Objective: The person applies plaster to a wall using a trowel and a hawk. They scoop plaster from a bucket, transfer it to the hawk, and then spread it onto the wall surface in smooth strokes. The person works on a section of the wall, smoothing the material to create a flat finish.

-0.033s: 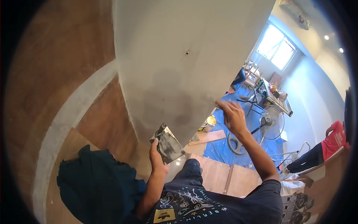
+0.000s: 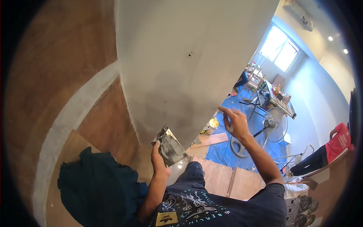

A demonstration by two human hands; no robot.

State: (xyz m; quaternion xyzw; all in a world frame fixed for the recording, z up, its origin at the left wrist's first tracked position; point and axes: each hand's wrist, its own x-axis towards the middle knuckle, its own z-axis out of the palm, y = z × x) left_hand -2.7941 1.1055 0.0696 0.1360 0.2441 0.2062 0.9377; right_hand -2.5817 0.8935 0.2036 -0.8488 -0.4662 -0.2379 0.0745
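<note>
2 hands [image 2: 160, 158] [image 2: 235, 123]: trowel [image 2: 172, 146] gripped, fingers spread

Head-worn fisheye, looking down, near the hands

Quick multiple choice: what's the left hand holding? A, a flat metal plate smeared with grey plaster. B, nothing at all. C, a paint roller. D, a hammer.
A: the left hand grips the lower edge of a flat metal plate coated in grey plaster, held near the grey plastered wall panel, while the right hand is raised bare beside it.
</note>
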